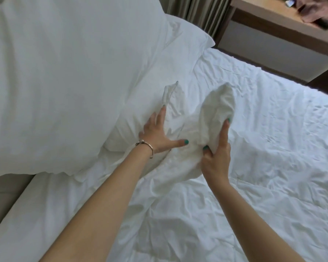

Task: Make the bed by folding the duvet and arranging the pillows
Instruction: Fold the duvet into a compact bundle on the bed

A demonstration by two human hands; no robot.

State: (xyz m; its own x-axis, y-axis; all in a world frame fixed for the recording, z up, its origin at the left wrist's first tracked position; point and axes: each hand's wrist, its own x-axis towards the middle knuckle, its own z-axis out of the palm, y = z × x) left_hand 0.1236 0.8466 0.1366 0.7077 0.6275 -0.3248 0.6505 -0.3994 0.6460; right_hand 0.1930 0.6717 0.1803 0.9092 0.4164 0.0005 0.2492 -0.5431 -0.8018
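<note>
We look down along two bare forearms at a white bed; the task seems to us to be in its pillow stage, and not finished; a large plump pillow (61, 76) fills the upper left, and a second pillow (140, 133) lies against its lower right edge, near the middle of the view; the left hand (159, 136), with a thin bracelet (147, 147) at the wrist, is spread flat and released, fingers splayed, pressing on this second pillow beside a loose flap of its case; the right hand (217, 154) is clenched around a bunched fold of the pillowcase (219, 104), which stands up in a soft peak above the fingers; we judge that the case is being tucked or straightened, so the pillow has yet to be squared up and set in its place; white creased bedding (263, 148) covers the rest of the mattress, and we cannot tell whether it is the duvet or only a sheet, nor whether any folding is done; at the lower left the bed's edge meets a beige surround (2, 197); beyond the far side, curtains (197, 14) hang at the top, and a wooden desk (273, 17) in the upper right corner carries a crumpled brownish cloth (318, 12).
</note>
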